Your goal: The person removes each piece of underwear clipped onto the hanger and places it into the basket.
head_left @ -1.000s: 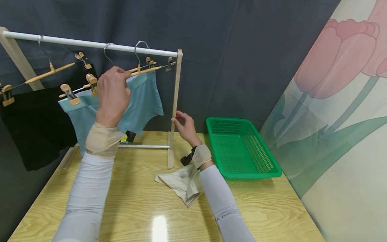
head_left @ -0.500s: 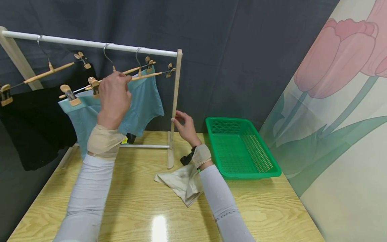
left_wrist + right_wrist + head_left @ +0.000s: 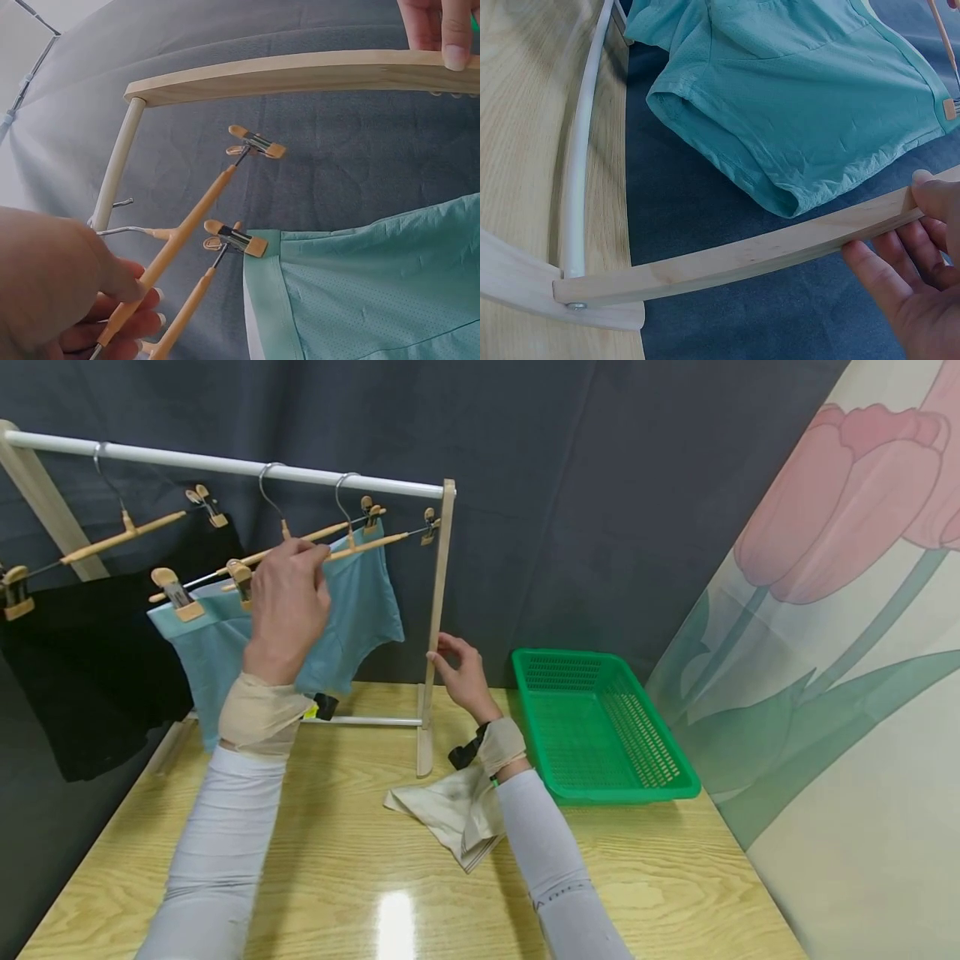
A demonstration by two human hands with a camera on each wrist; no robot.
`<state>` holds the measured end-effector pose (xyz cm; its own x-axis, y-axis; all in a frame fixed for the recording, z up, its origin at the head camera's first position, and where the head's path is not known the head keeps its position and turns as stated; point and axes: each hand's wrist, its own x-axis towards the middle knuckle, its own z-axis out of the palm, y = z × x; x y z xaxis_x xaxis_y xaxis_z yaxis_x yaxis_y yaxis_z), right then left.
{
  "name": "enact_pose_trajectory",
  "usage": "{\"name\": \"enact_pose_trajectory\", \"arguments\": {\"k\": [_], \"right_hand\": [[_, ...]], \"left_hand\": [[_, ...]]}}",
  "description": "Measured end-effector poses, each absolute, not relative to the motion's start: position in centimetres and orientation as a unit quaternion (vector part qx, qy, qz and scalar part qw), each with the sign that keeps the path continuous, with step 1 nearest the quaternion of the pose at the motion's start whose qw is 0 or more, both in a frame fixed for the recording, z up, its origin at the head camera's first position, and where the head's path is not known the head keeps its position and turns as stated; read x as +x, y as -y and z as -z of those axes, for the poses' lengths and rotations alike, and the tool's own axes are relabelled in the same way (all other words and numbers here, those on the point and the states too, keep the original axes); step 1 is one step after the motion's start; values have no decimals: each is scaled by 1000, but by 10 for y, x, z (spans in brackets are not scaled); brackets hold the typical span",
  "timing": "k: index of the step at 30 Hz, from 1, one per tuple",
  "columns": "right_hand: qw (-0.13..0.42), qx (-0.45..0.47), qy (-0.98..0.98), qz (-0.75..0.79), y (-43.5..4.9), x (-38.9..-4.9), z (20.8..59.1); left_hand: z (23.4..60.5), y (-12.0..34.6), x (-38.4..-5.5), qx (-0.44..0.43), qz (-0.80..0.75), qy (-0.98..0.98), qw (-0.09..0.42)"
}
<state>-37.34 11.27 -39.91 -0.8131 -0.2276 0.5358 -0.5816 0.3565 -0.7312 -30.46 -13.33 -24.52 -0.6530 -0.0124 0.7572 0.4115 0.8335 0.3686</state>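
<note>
My left hand [image 3: 287, 606] pinches the wooden bar of a clip hanger [image 3: 371, 545], whose hook meets the white rail [image 3: 300, 474]. In the left wrist view, thumb and fingers close round that hanger [image 3: 199, 202], and its visible clip [image 3: 259, 142] holds no cloth. Just behind hang light-blue shorts [image 3: 363, 602], clipped to another hanger; my left hand hides part of them. My right hand [image 3: 463, 677] holds the rack's wooden upright [image 3: 440, 577] between thumb and fingers, as the right wrist view also shows at the upright [image 3: 742, 251].
Black shorts [image 3: 90, 668] hang from a hanger at the left. A green basket [image 3: 536, 735] stands right of the rack. Beige cloth [image 3: 450, 810] lies on the wooden table [image 3: 360, 877] under my right forearm, near a black strap [image 3: 465, 753]. A dark curtain hangs behind.
The hanger in my left hand has come down, its hook dropping from above the rail to rail level. My right hand has stayed on the upright.
</note>
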Motion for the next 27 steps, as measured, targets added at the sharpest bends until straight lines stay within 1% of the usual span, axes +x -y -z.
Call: {"name": "enact_pose_trajectory", "arguments": {"k": [10, 12, 17, 20, 23, 27], "right_hand": [[169, 249, 803, -514, -112, -373, 398], [169, 249, 803, -514, -112, -373, 398], [162, 244, 805, -515, -113, -373, 398], [156, 242, 808, -515, -114, -372, 398], [152, 241, 812, -509, -113, -372, 396], [146, 244, 816, -503, -113, -373, 390]], "left_hand": [[251, 137, -305, -152, 245, 863, 415], [254, 138, -304, -167, 242, 856, 426], [267, 136, -299, -234, 271, 809, 467], [283, 132, -291, -282, 302, 781, 469], [306, 124, -280, -309, 346, 772, 434], [346, 105, -268, -324, 417, 774, 348]]}}
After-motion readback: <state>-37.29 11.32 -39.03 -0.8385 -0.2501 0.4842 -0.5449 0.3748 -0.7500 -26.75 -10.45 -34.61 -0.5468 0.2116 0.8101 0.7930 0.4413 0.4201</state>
